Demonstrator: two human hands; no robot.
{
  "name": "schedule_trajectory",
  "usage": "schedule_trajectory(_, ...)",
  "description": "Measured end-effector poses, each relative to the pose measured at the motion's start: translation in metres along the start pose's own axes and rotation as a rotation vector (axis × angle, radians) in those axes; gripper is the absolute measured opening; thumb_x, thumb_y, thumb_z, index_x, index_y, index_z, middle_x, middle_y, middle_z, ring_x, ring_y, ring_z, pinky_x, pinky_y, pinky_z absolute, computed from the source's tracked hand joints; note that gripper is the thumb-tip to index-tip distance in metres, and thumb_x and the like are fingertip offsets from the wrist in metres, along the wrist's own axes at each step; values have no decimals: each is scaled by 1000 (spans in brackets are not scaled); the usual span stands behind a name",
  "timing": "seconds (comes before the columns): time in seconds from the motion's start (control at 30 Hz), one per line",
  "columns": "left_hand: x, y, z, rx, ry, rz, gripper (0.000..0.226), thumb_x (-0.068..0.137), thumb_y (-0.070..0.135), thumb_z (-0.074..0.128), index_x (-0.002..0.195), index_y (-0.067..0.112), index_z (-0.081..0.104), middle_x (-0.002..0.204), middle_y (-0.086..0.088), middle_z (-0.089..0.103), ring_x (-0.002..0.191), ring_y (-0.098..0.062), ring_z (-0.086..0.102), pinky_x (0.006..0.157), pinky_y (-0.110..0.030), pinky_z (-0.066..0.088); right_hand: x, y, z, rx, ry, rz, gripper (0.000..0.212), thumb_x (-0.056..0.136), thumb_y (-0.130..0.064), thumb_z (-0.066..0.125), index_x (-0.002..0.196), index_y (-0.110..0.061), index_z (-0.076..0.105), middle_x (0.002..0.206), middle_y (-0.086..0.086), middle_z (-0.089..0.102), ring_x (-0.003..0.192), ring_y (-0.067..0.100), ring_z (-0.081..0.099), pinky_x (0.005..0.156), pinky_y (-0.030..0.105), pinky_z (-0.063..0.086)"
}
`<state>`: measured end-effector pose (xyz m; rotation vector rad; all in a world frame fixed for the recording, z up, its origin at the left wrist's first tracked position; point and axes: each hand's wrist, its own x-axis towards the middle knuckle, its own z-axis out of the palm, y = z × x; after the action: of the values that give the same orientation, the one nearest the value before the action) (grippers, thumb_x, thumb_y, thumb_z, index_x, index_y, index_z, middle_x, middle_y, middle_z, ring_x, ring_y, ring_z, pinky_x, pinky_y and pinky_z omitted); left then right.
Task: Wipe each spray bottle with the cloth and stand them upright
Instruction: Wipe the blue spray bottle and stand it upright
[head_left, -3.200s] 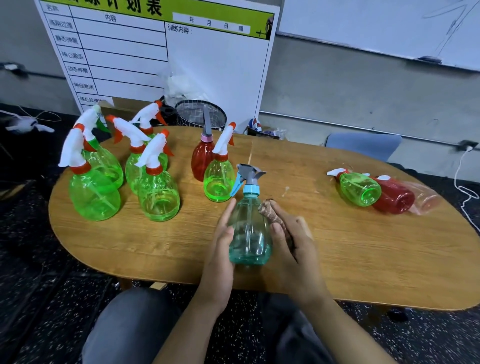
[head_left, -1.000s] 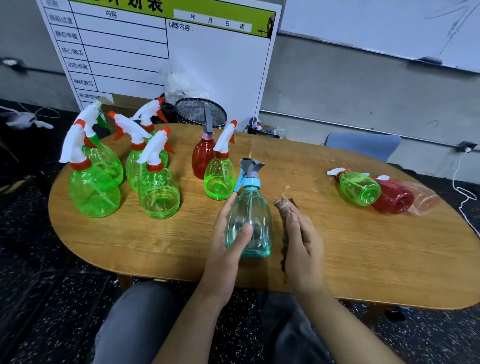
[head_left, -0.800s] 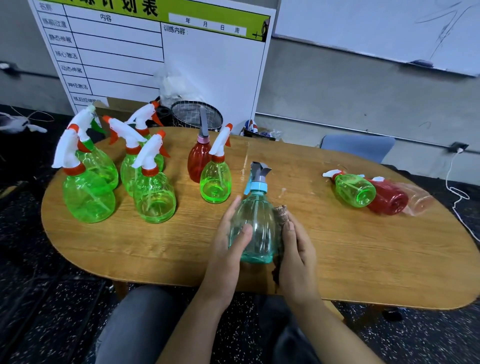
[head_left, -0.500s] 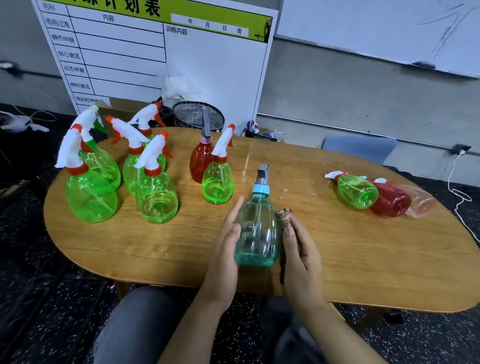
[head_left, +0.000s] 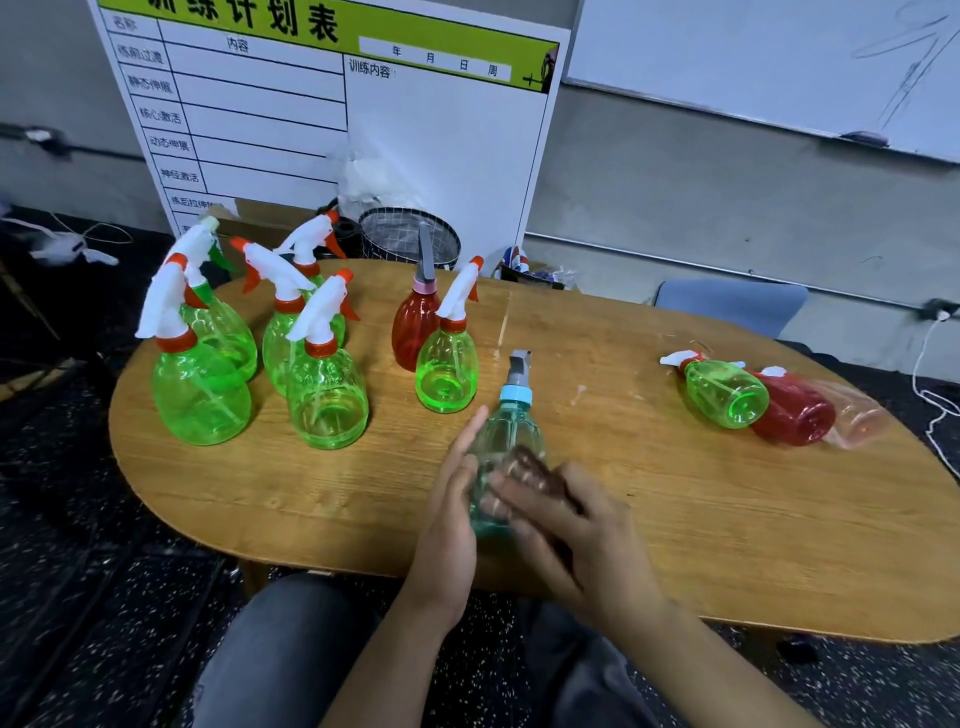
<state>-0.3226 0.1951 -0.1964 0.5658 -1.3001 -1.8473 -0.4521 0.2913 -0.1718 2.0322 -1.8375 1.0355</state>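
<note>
Teal spray bottle (head_left: 511, 441) upright near the table's (head_left: 727, 519) front edge, steadied by left hand (head_left: 451, 525) with straight fingers, right hand (head_left: 569, 525) pressing brown cloth (head_left: 530, 465) against it, blurred.

Spray bottles (head_left: 327, 400) stand and lie on a wooden table (head_left: 727, 519).

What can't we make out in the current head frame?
- Cloth: motion-blurred, mostly hidden under the right hand; its shape is unreadable.
- Teal bottle: its lower front is covered by both hands; the left hand lies against its side.
- Pale pink bottle: its nozzle end is hidden behind the lying red bottle.
- Wall chart: cut off by the top edge.
</note>
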Motion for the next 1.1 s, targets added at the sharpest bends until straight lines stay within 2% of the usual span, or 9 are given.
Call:
schedule_trajectory(0.13,2,3,-1,-83,44,-25,45,117,27,28,151,43,53,148,-5,66,137,-31,62,110,-46,52,-8,0,-11,-87,-85,-267,33,104,-37,61,136,-33,70,112,-7,48,86,11,56,72,21,47)
schedule_trajectory(0.23,3,3,4,9,82,19,44,110,43,39,151,49,54,159,-3,56,148,-30,51,123,-62,36,9,4,-17,32,9,-45,35,107,-44,54,140,-38,63,104,-8,46,79,4,50,65,24,47)
schedule_trajectory(0.3,4,0,9,37,74,36,46,107,40,40,148,48,58,160,3,55,150,-24,49,125,-60,36,30,8,-20,64,85,175,39,108,-51,47,143,-41,61,104,-8,49,82,1,55,64,30,52)
schedule_trajectory(0.43,4,-3,11,28,56,37,49,107,32,37,152,37,55,158,9,56,150,-15,49,126,-54,36,47,6,-13,-62,18,326,48,106,-61,35,144,-44,58,114,3,58,90,24,66,69,43,59)
schedule_trajectory(0.53,3,-5,6,-2,77,-5,47,107,37,39,150,45,58,159,5,56,150,-21,49,126,-58,34,33,-5,-6,-87,-38,268,44,106,-58,38,143,-44,58,107,-5,51,74,18,65,58,41,58)
schedule_trajectory(0.63,2,-2,1,-21,61,-22,46,108,41,39,150,48,55,158,0,57,147,-26,53,124,-60,37,12,-7,-5,-106,-66,35,38,108,-50,46,143,-40,58,109,-4,50,71,15,62,57,34,58)
schedule_trajectory(0.83,2,7,-3,-35,18,37,44,118,21,31,153,36,51,144,-2,69,135,-23,65,105,-32,55,3,-1,-12,-82,-153,-193,36,108,-43,54,142,-36,62,119,1,63,89,18,68,67,33,60)
schedule_trajectory(0.93,4,10,2,50,61,76,44,111,31,37,147,46,59,152,5,63,142,-18,58,116,-42,50,26,2,-24,-39,-41,-41,39,109,-48,47,142,-36,63,108,-7,51,76,9,58,61,23,50)
schedule_trajectory(1.1,3,6,8,81,61,116,48,106,31,37,151,33,54,155,13,59,147,-9,51,124,-44,42,64,4,-19,-109,22,265,46,104,-58,39,142,-44,62,92,-10,45,67,9,53,54,32,46)
